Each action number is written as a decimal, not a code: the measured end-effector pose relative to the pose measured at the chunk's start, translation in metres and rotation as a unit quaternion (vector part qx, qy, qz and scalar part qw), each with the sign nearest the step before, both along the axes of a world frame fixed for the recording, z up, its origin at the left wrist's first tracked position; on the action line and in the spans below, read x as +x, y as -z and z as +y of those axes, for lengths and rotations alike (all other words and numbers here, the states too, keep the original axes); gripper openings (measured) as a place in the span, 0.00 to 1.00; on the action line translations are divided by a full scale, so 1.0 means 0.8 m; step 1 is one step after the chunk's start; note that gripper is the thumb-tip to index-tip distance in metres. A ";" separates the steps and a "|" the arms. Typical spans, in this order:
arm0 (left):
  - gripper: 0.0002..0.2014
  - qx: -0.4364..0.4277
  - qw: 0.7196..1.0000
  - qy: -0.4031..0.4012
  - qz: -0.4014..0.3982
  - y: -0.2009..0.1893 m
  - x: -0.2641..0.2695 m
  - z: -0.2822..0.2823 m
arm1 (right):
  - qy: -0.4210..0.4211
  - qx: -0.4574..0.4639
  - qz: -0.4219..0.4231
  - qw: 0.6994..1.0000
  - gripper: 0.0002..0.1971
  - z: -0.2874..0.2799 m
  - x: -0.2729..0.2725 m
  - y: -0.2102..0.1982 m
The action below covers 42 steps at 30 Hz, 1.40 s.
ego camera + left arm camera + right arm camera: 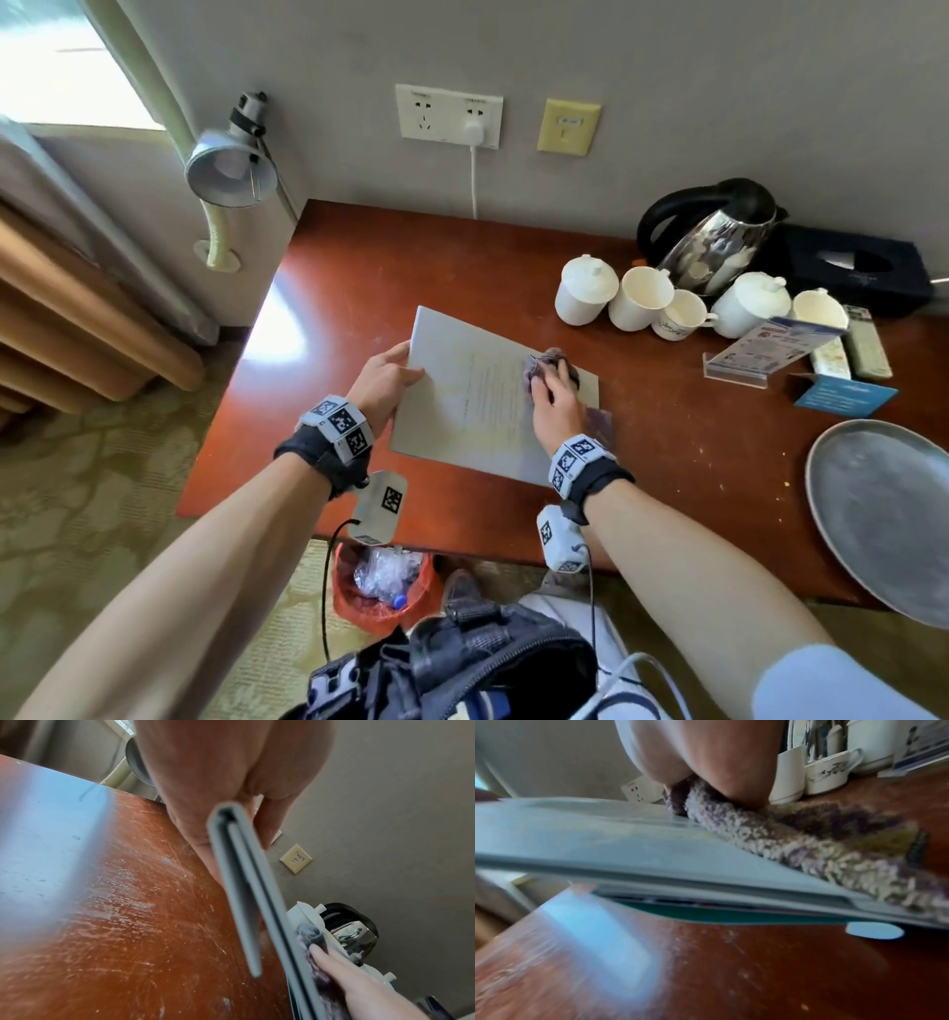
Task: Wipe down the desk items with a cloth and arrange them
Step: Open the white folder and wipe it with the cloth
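Note:
A grey folder [477, 406] lies tilted over the middle of the red-brown desk [359, 267]. My left hand [398, 372] pinches its left edge, thumb on top and fingers under it, lifting that side off the wood. In the left wrist view the folder [244, 882] shows edge-on, with loose covers. My right hand [553, 385] holds a bunched purple cloth [545, 358] pressed onto the folder's upper right part. The right wrist view shows the fluffy cloth [782, 845] trailing off the folder [590, 841] onto the desk.
White cups and lidded mugs [639, 298] cluster at the back right before a steel kettle [719, 241] and a dark tissue box [852, 272]. Card stands [770, 349], a remote [868, 342] and a round grey tray [888, 514] fill the right side. A lamp [231, 164] hangs left; a bin [380, 580] stands below.

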<state>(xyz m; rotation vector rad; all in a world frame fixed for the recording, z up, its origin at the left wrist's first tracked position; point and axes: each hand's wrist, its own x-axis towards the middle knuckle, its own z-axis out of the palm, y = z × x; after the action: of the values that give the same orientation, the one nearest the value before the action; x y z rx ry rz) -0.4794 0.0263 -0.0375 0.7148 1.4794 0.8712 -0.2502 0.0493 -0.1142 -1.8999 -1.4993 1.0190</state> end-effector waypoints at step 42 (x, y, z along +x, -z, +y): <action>0.21 -0.002 0.999 -0.008 0.031 0.015 -0.009 -0.016 | -0.033 -0.014 -0.114 0.993 0.20 -0.001 0.033 0.017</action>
<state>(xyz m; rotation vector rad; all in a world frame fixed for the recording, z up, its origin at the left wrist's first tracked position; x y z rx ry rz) -0.4864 0.0137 -0.0494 0.7333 1.5430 0.8649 -0.2240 0.0485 -0.1275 -2.0559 -1.6922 0.8774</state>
